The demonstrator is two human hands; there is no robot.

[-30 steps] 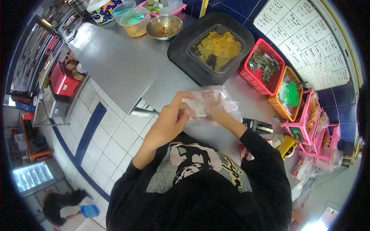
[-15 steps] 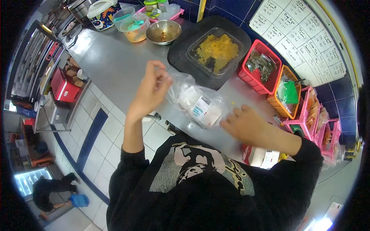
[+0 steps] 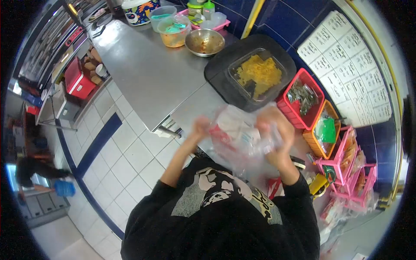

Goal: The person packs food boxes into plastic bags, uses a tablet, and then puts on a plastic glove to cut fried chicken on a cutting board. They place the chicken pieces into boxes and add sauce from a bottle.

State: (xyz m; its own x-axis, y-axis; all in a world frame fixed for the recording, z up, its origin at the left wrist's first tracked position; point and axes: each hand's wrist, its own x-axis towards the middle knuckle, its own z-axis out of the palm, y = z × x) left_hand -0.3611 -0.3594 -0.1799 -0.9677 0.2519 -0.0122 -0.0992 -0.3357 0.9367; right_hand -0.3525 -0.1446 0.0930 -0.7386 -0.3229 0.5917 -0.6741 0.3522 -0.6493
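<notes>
A clear plastic bag [image 3: 234, 147] with red print and white packaged contents hangs between my two hands, above the steel table near my chest. My left hand [image 3: 200, 129], smeared by motion, pinches the bag's left edge. On the other side my right hand [image 3: 279, 132] is closed around the bag's bunched right part. Motion blurs the bag, so its label cannot be read. Just beyond it, a black tray [image 3: 219, 71] bears a clear container [image 3: 236, 73] with yellow-orange crumbly food inside.
Beyond my hands on the steel table [image 3: 147, 65] stand a metal bowl [image 3: 205, 42] and a plastic tub [image 3: 174, 37]. Red [image 3: 299, 112] and orange [image 3: 318, 145] baskets line the wall at right, with pink racks [image 3: 340, 160] nearer. A person [image 3: 32, 171] bends at far left with a blue container [image 3: 64, 188].
The bag has been lifted from the table and both hands now grip it. My left hand came down towards it. The view has shifted, and the person at far left moved slightly.
</notes>
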